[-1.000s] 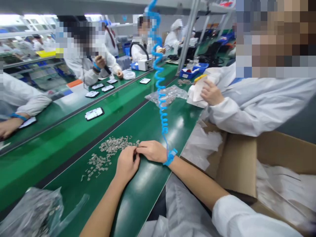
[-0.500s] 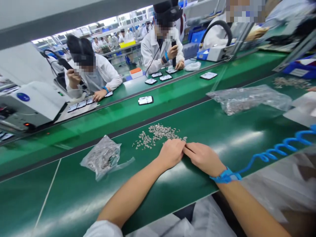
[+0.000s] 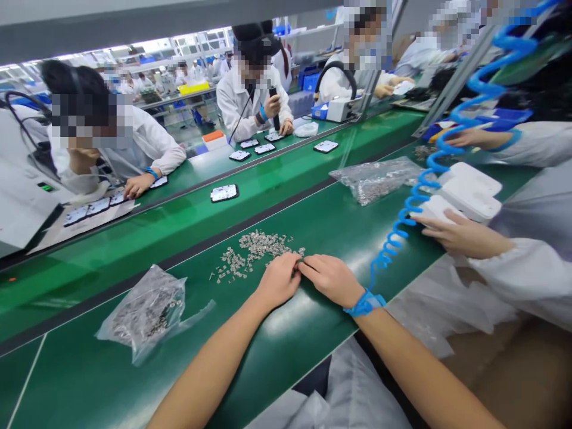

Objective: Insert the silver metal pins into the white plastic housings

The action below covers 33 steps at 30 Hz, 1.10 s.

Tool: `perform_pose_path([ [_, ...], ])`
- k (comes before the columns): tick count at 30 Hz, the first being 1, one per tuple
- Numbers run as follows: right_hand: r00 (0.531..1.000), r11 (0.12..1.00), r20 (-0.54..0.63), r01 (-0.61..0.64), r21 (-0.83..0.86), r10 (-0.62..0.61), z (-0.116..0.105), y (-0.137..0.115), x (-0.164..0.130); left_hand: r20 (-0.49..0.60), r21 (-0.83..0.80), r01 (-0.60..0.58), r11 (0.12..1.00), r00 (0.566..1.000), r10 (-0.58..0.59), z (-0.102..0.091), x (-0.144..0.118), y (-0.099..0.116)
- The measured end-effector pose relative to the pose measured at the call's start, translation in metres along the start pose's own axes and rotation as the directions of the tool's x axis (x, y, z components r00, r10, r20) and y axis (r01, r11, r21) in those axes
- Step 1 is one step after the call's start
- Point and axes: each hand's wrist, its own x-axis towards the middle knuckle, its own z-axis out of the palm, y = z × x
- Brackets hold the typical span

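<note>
Found left hand and right hand close together beside loose metal parts on desk; could not tell either hand's grip.

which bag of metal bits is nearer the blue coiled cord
The bag beyond the right hand, close by the cord; the other bag lies left of the loose metal bits, well away.

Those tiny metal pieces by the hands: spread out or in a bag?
Spread out: the metal pieces lie loose on the green tabletop.
</note>
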Motion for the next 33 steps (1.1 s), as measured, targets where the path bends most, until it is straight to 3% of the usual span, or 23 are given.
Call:
perform_pose_path([
  [6, 0.976, 0.933, -0.020, -0.199, 0.298, 0.215, 0.014, 0.012, -0.006, -0.132, -0.045, -0.097, 0.994, 0.987, 0.091, -0.001, 0.007, -0.007],
  [12, 0.880, 0.837, -0.163, -0.346, 0.424, 0.447, 0.016, 0.024, -0.012, -0.197, -0.004, -0.181, 0.983, 0.964, 0.177, -0.002, 0.010, -0.012],
  [16, 0.832, 0.789, -0.171, -0.406, 0.461, 0.528, 0.017, 0.026, -0.011, -0.240, 0.043, -0.203, 0.978, 0.948, 0.207, -0.002, 0.008, -0.011],
  [22, 0.753, 0.698, -0.095, -0.544, 0.466, 0.651, 0.008, 0.023, -0.008, -0.289, 0.044, -0.244, 0.969, 0.925, 0.247, -0.004, 0.008, -0.010],
  [29, 0.661, 0.636, 0.107, -0.746, 0.198, 0.743, -0.007, 0.021, -0.004, -0.270, 0.052, -0.294, 0.954, 0.916, 0.297, -0.006, 0.010, -0.008],
  [33, 0.657, 0.644, 0.194, -0.754, 0.132, 0.729, -0.005, 0.022, -0.004, -0.308, 0.054, -0.273, 0.960, 0.910, 0.276, -0.006, 0.009, -0.005],
])
